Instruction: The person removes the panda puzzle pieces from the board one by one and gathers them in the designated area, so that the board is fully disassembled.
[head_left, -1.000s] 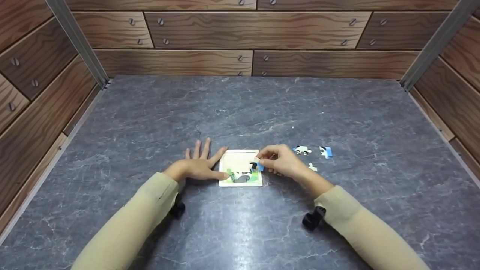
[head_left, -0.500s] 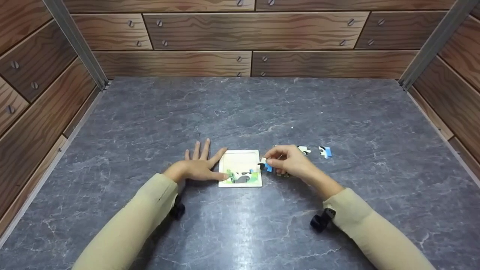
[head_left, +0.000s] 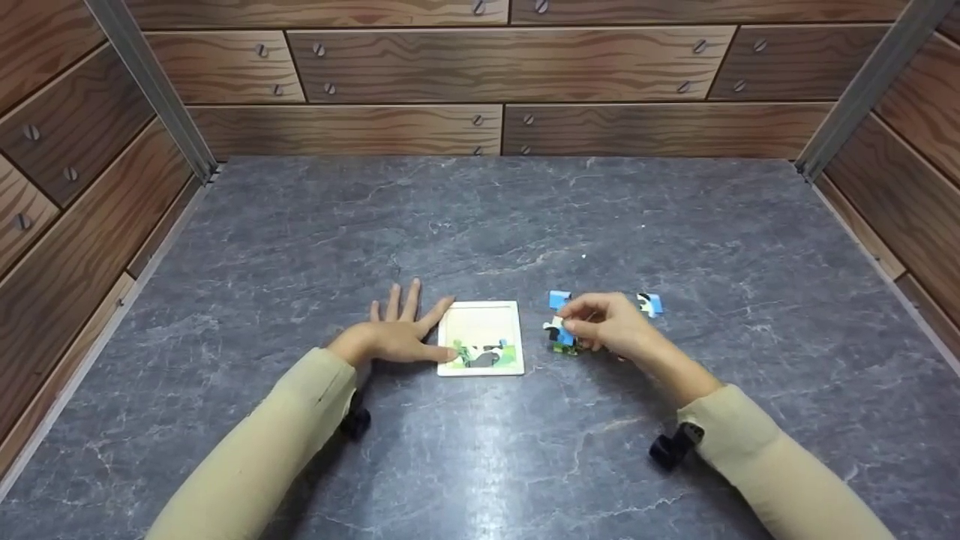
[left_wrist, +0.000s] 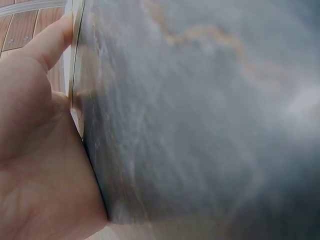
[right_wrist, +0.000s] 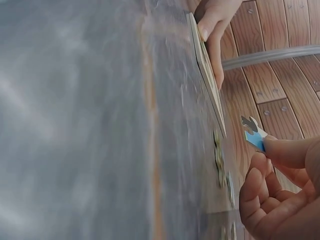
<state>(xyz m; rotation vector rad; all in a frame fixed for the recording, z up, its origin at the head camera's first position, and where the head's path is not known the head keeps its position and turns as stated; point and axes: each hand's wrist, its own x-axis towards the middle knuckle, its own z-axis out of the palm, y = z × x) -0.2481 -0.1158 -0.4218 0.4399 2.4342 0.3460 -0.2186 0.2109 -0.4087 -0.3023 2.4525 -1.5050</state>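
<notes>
My left hand point(head_left: 394, 337) lies with its fingers spread at the left side of a small puzzle tray point(head_left: 480, 303). Its thumb rests on the tray's lower left part. Panda picture pieces point(head_left: 484, 355) fill the bottom row; the pale wooden base shows above them. To the right of the tray, my right hand point(head_left: 611, 326) pinches a blue, white and black puzzle piece point(head_left: 553, 329) between thumb and fingers. In the right wrist view this puzzle piece point(right_wrist: 255, 135) is held tilted, above the table.
A blue puzzle piece point(head_left: 559, 298) lies behind the right hand, and a blue and white one point(head_left: 650, 304) farther right. A green-edged piece point(head_left: 564, 349) sits below the held one. Wood-patterned walls point(head_left: 495, 67) border the grey marbled table point(head_left: 480, 217).
My right hand has moved right, away from the tray, carrying the pinched puzzle piece off it. A blue piece behind the hand has come into sight. The left hand stays put.
</notes>
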